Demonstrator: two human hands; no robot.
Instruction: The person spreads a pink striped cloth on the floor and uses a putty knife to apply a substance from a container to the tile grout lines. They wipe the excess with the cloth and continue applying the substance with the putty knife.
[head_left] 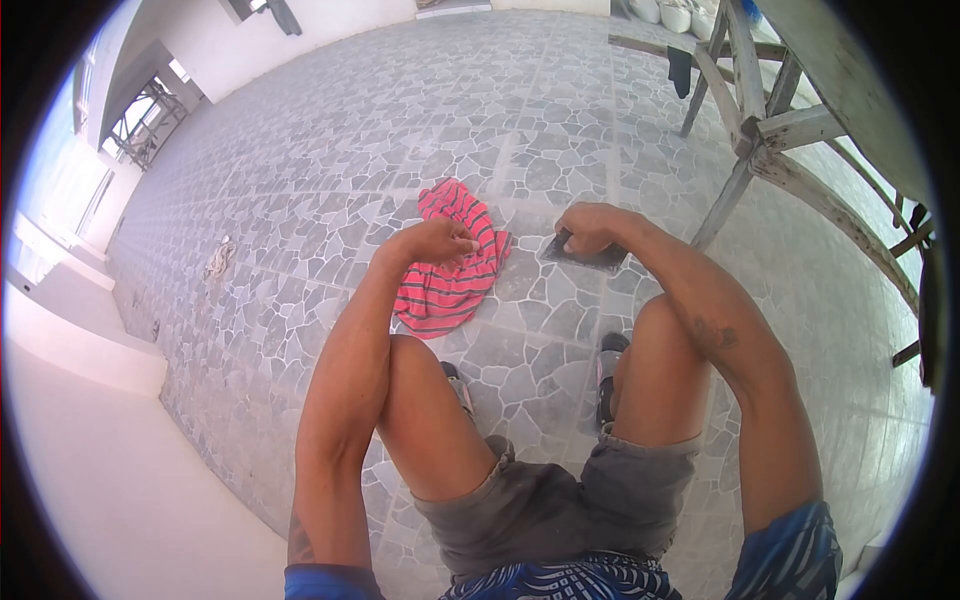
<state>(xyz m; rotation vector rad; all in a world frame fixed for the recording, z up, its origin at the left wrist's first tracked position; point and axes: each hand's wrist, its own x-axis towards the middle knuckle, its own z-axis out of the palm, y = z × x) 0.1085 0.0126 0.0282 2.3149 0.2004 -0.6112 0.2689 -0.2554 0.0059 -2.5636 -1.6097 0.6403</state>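
Observation:
A pink cloth with dark stripes (450, 290) lies crumpled on the stone-patterned tile floor (530, 360). Over its upper part hangs my left hand (437, 243), fingers curled; whether it pinches anything is too small to tell. To the right, my right hand (590, 228) is closed on a dark flat tool (597, 258), which is at the floor surface. The hand covers part of the tool's top.
A wooden trestle (765, 135) stands at the upper right, a dark cloth (679, 72) hanging from it. Pale sacks (675, 15) sit behind. A small rag (219, 258) lies at the left, near a low white wall (90, 350).

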